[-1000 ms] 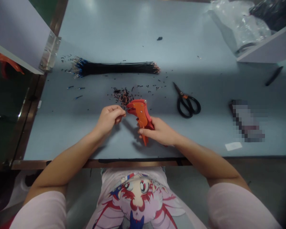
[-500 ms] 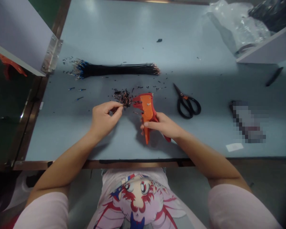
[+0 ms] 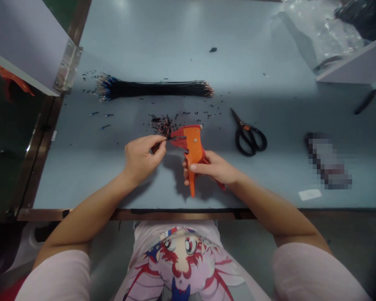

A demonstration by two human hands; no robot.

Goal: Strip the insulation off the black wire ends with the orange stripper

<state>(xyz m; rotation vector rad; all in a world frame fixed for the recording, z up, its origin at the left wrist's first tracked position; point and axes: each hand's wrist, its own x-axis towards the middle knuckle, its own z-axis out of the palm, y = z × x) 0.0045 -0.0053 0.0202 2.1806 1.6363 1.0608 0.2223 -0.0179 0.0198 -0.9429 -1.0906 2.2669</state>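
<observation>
Left hand [image 3: 142, 159] pinches a thin wire [image 3: 164, 139] at the jaws of an orange wire stripper [image 3: 192, 144].

The right hand [image 3: 214, 167] stays clamped around the stripper's grip, and the left fingertips are together on the wire, now closing the small gap seen earlier. Nothing stands between them. Just beyond the stripper lies a heap of wire clippings [image 3: 161, 126]; black-handled scissors [image 3: 249, 138] sit to its right, and a long wire bundle [image 3: 153, 89] lies farther off.
</observation>
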